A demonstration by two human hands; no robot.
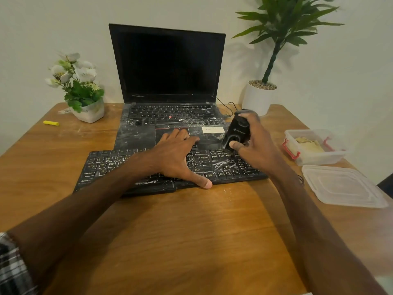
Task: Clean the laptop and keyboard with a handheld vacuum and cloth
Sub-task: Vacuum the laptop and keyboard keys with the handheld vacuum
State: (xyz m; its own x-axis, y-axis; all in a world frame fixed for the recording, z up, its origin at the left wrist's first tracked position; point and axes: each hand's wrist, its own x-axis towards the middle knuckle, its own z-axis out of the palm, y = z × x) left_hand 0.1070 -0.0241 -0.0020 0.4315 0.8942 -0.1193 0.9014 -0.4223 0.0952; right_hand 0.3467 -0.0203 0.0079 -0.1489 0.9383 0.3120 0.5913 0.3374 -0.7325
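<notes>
Right grip: my right grip is wrapped round the handheld vacuum, with the thumb on its front.
Vacuum: it points nose down at the far right keys of the keyboard, just beside the front corner of the laptop.
Left grip: my left grip lies flat with fingers spread and holds nothing. It rests on the keyboard, and the fingertips reach the laptop's touchpad.
Dust: white dust lies on the keys of both, and on the laptop's palm rest.
Cloth: I think it is the yellowish thing in the clear box on the worktop, well apart from both grips.
Done: very little, I think.
Left: vacuum both, then wipe.
</notes>
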